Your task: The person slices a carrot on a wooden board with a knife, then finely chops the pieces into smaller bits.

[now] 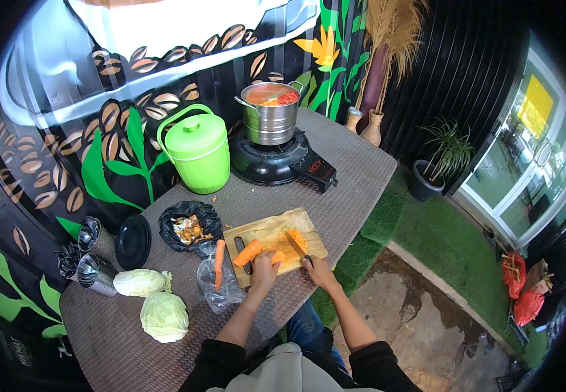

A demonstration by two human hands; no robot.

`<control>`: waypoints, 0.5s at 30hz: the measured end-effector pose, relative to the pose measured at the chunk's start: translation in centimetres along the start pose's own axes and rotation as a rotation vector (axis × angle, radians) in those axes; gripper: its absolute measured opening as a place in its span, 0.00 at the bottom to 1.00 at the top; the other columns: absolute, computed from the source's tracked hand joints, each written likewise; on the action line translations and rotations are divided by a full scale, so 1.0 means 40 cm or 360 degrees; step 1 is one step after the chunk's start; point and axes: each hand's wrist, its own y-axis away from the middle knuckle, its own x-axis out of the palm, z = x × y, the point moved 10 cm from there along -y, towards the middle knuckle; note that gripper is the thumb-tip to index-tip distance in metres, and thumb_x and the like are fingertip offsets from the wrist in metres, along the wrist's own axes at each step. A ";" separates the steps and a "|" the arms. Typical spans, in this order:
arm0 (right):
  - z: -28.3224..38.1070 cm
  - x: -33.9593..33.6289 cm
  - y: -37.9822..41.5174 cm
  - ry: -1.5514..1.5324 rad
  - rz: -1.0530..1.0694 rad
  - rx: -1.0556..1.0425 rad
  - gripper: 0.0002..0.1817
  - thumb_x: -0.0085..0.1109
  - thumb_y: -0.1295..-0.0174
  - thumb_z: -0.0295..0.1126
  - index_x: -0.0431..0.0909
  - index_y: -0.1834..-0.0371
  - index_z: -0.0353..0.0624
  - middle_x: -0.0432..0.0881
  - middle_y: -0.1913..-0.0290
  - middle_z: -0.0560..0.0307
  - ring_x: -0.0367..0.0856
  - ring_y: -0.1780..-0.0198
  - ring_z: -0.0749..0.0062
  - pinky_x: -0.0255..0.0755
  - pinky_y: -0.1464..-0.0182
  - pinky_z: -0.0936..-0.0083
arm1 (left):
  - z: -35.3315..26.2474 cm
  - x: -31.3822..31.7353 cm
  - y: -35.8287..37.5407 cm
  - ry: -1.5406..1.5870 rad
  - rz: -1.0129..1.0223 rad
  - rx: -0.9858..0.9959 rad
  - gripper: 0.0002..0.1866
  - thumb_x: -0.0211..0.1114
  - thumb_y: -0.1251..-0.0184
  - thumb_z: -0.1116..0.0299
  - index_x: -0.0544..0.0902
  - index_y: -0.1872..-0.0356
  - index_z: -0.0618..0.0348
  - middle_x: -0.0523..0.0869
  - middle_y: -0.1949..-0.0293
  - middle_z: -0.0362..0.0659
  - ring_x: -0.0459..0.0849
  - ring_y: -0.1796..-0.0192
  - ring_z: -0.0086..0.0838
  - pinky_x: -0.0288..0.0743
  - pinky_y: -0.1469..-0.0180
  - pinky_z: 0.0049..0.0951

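Note:
A wooden cutting board (261, 232) lies at the table's near right side. My right hand (321, 272) is closed round the handle of a knife (296, 245), its blade resting at a heap of finely cut carrot (302, 239). With curled fingers my left hand (265, 266) grips a piece of carrot (277, 257) on the board. A thicker carrot piece (248, 252) lies just left of that hand. Further left, a whole peeled carrot (219, 261) rests on a clear plastic bag (208, 285).
Behind the board stand a steel pot (270, 121) on a portable stove (273, 160) and a green lidded bucket (198, 153). A black bag of peelings (190, 225), black plates (132, 242), a round cabbage (164, 317), a long cabbage (140, 282) and cutlery holders (97, 274) are on the left.

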 end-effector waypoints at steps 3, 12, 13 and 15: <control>0.025 0.032 0.029 0.0037 0.0032 -0.0031 0.24 0.44 0.30 0.45 0.74 0.58 0.29 0.80 0.62 0.30 0.80 0.57 0.38 0.72 0.54 0.51 | -0.012 0.014 0.003 -0.0092 0.0045 0.0096 0.15 0.69 0.48 0.74 0.84 0.58 0.66 0.82 0.56 0.54 0.80 0.53 0.47 0.73 0.48 0.39; 0.026 0.041 0.031 0.0293 -0.0064 0.0271 0.23 0.41 0.29 0.45 0.71 0.53 0.30 0.80 0.64 0.30 0.80 0.59 0.36 0.74 0.54 0.48 | -0.062 0.065 -0.038 -0.0221 0.0111 0.0321 0.13 0.64 0.41 0.71 0.84 0.56 0.64 0.81 0.53 0.50 0.75 0.47 0.43 0.70 0.43 0.37; 0.027 0.035 0.024 0.0278 -0.0078 0.0237 0.24 0.41 0.29 0.45 0.71 0.52 0.30 0.80 0.63 0.30 0.80 0.59 0.36 0.74 0.54 0.48 | -0.071 0.062 -0.041 -0.0191 0.0105 0.0350 0.13 0.63 0.40 0.71 0.84 0.55 0.64 0.80 0.52 0.50 0.74 0.47 0.43 0.70 0.42 0.37; 0.028 0.029 0.021 0.0268 -0.0090 0.0213 0.24 0.41 0.29 0.45 0.71 0.52 0.30 0.80 0.62 0.30 0.81 0.59 0.36 0.74 0.54 0.48 | -0.076 0.054 -0.035 -0.0137 0.0111 0.0359 0.13 0.63 0.40 0.71 0.84 0.55 0.63 0.80 0.51 0.49 0.74 0.47 0.43 0.70 0.42 0.37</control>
